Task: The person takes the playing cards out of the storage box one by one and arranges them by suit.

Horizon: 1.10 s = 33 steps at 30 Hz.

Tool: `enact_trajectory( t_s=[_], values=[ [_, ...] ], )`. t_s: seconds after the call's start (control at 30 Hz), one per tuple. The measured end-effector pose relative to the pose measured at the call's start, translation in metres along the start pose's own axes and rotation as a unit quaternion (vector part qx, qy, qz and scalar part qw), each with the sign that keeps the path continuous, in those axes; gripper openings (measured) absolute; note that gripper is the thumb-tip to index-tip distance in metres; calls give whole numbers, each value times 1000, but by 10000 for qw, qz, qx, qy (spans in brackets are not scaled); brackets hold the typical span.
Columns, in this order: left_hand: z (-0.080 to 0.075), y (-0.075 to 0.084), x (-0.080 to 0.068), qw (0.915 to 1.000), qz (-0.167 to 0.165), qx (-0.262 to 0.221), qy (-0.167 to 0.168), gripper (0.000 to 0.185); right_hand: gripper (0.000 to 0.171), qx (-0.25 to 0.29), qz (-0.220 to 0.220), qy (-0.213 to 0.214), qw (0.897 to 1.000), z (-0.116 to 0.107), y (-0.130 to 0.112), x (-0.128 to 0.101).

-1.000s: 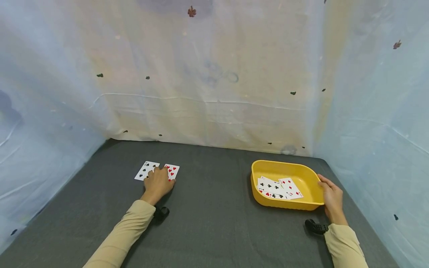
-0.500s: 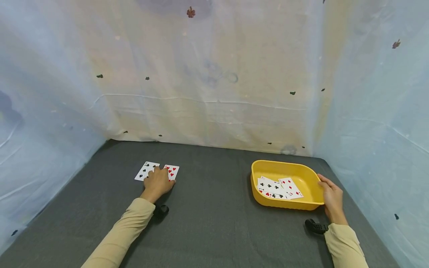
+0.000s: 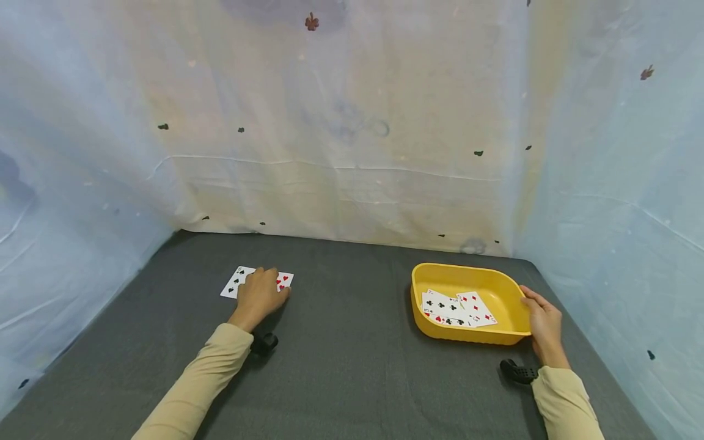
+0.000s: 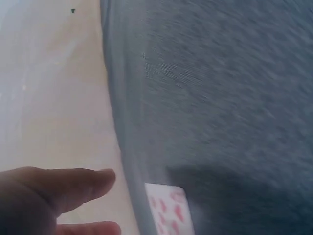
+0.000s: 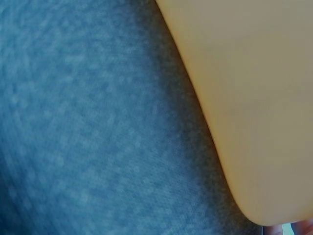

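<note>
The left hand [image 3: 260, 296] has slid forward, fingers flat over the two cards [image 3: 238, 280], seemingly gathering them, while the right hand [image 3: 543, 322] still grips the tray [image 3: 497, 335].

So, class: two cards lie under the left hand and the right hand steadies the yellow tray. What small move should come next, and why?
Probably pinching up the red heart card. The left hand already rests across it and the black club card, both flat on the grey mat, while the right hand holds the yellow tray that already contains cards.

Two cards [image 3: 238, 282] lie left of the tray [image 3: 497, 335].
</note>
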<state>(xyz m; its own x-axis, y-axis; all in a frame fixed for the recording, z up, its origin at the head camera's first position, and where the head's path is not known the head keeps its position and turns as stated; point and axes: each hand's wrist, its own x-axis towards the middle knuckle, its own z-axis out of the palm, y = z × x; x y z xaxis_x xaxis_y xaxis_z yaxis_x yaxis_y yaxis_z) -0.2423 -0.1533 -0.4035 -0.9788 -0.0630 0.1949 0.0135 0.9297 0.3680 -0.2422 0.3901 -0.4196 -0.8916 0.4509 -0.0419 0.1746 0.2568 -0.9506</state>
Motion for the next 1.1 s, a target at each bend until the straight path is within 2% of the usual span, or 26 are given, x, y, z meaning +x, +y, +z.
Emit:
enact_trajectory(
  t_s=[0.23, 0.5, 0.87, 1.1],
  values=[
    [-5, 11, 2, 9987, 390, -251, 192, 40, 45, 195, -27, 74, 9998, 0, 0, 1],
    [-4, 26, 1, 9935, 902, -467, 517, 37, 46, 43, -45, 31, 10000, -1, 1, 1],
    [-4, 54, 7, 9834, 1236, -1323, 140, 33, 46, 77, -48, 95, 9999, 0, 2, 2],
    [-4, 70, 11, 9684, 1684, -1838, -53, 27, 46, 85, -7, 105, 9999, 1, 1, 2]
  ],
)
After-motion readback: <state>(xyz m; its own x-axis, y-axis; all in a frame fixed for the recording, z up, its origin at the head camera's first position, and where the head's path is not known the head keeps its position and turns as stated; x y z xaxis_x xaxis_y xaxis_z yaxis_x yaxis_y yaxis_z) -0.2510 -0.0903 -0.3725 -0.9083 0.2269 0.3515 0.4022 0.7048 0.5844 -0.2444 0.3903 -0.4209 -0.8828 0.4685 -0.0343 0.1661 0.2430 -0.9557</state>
